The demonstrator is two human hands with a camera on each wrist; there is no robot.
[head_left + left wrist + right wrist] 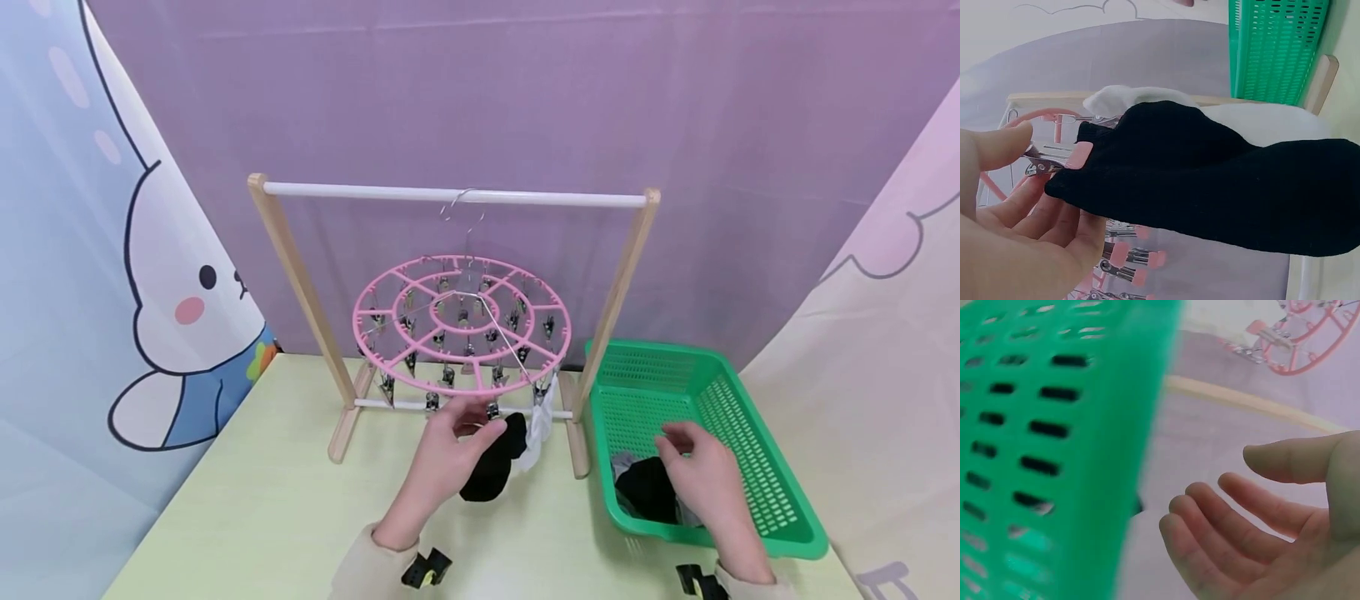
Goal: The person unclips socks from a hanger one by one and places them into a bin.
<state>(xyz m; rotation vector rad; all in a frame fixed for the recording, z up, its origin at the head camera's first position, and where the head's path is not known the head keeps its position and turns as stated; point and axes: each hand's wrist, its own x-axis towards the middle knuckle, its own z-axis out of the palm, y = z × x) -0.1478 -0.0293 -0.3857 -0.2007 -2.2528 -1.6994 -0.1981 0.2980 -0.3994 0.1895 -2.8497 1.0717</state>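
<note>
On your pale yellow-green counter [247, 475], a wooden stand [302, 283] carries a round pink plastic hanger [478, 389], most of its visible clips bare. At its near edge, your left hand [452, 448], thumb and fingers bent, pinches a silver metal clip with pink tips [1060, 156], which appears to have the cuff of a black fabric sock [489, 473] in its bite; that fastening looks nearly done. Just to the right, a white fabric sock [538, 437] already hangs from another clip, apparently finished. Farther right, your right hand [705, 475] hovers over a green plastic basket [660, 358], fingers loosely curved, thumb apart, holding nothing. In the basket lie a crumpled black fabric piece [648, 490] and some grey fabric [622, 462], seemingly what is left unclipped; how many pieces cannot be told. With far more clips vacant than filled, your work looks to be at an early stage. No brand, label or writing can be read, from the cartoon-printed blue fabric backdrop [67, 333] at far left across to the basket.
</note>
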